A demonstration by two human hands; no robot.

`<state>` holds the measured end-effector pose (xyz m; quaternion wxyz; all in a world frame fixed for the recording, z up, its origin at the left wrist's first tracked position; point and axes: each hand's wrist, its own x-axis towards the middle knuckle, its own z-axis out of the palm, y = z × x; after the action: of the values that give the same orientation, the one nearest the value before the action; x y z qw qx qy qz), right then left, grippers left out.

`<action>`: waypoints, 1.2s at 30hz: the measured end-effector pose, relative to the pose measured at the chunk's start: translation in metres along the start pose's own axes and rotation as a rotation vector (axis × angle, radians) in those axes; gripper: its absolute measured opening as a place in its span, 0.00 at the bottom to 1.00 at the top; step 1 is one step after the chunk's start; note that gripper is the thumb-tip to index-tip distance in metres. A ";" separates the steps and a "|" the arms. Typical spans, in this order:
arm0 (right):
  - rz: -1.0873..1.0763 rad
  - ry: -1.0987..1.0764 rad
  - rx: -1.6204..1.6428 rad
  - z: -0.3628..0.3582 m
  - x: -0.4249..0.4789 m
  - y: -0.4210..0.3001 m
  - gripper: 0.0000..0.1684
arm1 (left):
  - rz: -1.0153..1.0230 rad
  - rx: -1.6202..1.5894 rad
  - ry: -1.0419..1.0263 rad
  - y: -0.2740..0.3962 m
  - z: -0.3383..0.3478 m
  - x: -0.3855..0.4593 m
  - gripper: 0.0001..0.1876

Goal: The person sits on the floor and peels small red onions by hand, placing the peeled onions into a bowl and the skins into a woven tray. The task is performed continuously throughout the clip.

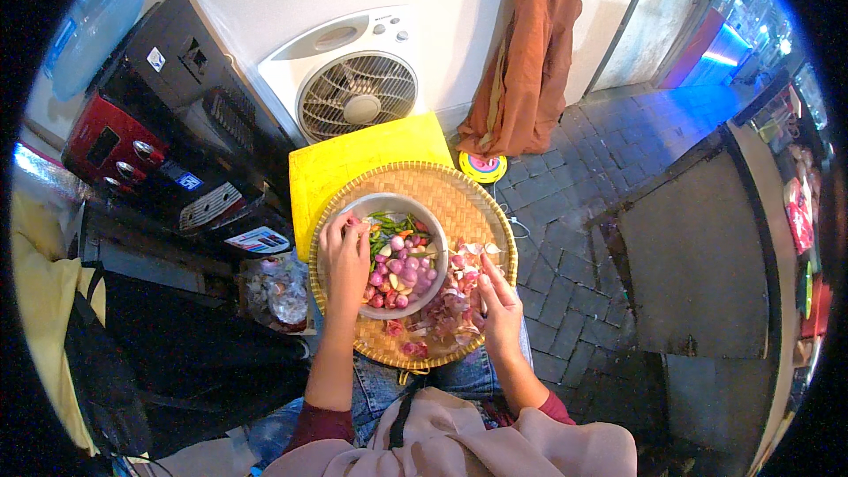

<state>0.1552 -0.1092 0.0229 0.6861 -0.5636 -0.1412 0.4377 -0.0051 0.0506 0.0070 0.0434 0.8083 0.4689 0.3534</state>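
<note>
A round metal bowl (442,238) sits on a woven bamboo tray (424,179) over my lap. Inside it are pink shallots (409,275), green chillies (381,228) and pale garlic cloves (395,280). My left hand (343,245) reaches over the bowl's left rim. Its fingertips touch something reddish, perhaps a shallot; whether they grip it is hidden. At the tray's right side, my right hand (500,301) hovers beside a heap of papery shallot and garlic skins (457,298). Thumb and forefinger are apart, with nothing clearly between them.
A yellow surface (308,179) lies under the tray's far left edge. Beyond stands a white box fan (358,79). A black and red water dispenser (179,126) is at left, near a box of plastic waste (275,295). A brown cloth (523,66) hangs above paving (563,265).
</note>
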 end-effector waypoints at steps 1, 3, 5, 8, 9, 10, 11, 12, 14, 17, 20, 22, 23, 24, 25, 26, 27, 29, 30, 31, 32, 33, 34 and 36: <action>0.000 -0.001 -0.004 -0.001 0.000 0.001 0.21 | -0.006 0.063 -0.020 0.000 0.002 0.005 0.07; -0.019 -0.010 -0.006 -0.002 0.001 0.004 0.20 | -0.030 0.142 -0.057 0.001 0.003 0.008 0.08; -0.027 -0.009 -0.012 -0.002 0.001 0.004 0.20 | -0.065 0.169 -0.097 0.002 0.005 0.009 0.09; -0.023 -0.011 -0.007 -0.003 0.001 0.002 0.20 | -0.093 0.209 -0.163 0.009 0.004 0.010 0.11; -0.018 -0.014 0.008 -0.004 0.002 0.003 0.20 | -0.099 0.199 -0.158 0.009 0.005 0.010 0.11; -0.014 -0.020 0.024 -0.003 0.002 0.003 0.21 | -0.105 0.191 -0.151 0.009 0.007 0.009 0.11; 0.001 -0.015 0.020 -0.003 0.001 0.003 0.21 | -0.111 0.183 -0.143 0.008 0.008 0.009 0.11; 0.016 -0.012 0.017 -0.002 0.000 0.004 0.21 | -0.115 0.167 -0.131 0.006 0.009 0.008 0.11; 0.035 -0.002 0.020 -0.001 0.000 0.003 0.21 | -0.124 0.130 -0.108 0.004 0.010 0.006 0.11; 0.051 0.014 0.043 0.002 -0.001 -0.004 0.21 | -0.125 0.108 -0.090 0.003 0.011 0.004 0.10; 0.061 0.029 0.060 0.005 -0.002 -0.005 0.21 | -0.081 0.034 -0.047 0.001 0.009 0.001 0.10; 0.055 0.022 0.073 0.003 -0.002 -0.004 0.20 | -0.054 -0.077 -0.017 0.004 0.003 -0.006 0.11; 0.030 0.044 0.059 0.002 -0.001 -0.004 0.20 | -0.042 -0.137 -0.008 0.009 -0.002 -0.011 0.11; 0.004 0.066 0.045 0.001 0.002 -0.005 0.20 | -0.035 -0.164 -0.013 0.018 -0.007 -0.018 0.12; -0.022 0.095 0.027 -0.002 0.004 -0.005 0.20 | -0.028 -0.199 -0.022 0.036 -0.010 -0.026 0.12; -0.025 0.094 0.037 -0.005 0.006 -0.005 0.20 | -0.024 -0.220 -0.025 0.050 -0.015 -0.037 0.13; -0.028 0.095 0.046 -0.009 0.009 -0.003 0.20 | 0.004 -0.307 -0.102 0.058 -0.017 -0.051 0.12; -0.020 0.119 0.048 -0.012 0.010 -0.004 0.21 | -0.028 -0.494 -0.320 0.071 -0.024 -0.082 0.12; -0.030 0.111 0.054 -0.013 0.010 -0.003 0.21 | -0.091 -0.592 -0.463 0.076 -0.028 -0.096 0.12; -0.044 0.109 0.055 -0.014 0.010 -0.003 0.21 | -0.178 -0.577 -0.485 0.081 -0.036 -0.103 0.12; -0.057 0.099 0.062 -0.014 0.010 -0.003 0.21 | -0.264 -0.553 -0.502 0.087 -0.046 -0.108 0.13; -0.056 0.094 0.047 -0.015 0.009 -0.003 0.21 | -0.351 -0.527 -0.519 0.089 -0.053 -0.113 0.13; -0.055 0.089 0.035 -0.016 0.009 -0.005 0.21 | -0.323 -0.414 -0.480 0.086 -0.054 -0.121 0.14; -0.051 0.078 0.017 -0.017 0.009 -0.005 0.21 | -0.262 -0.183 -0.401 0.074 -0.048 -0.136 0.16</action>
<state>0.1746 -0.1136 0.0195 0.7069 -0.5705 -0.1252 0.3989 -0.0231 -0.1104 0.0001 0.2540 0.7873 0.5177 0.2182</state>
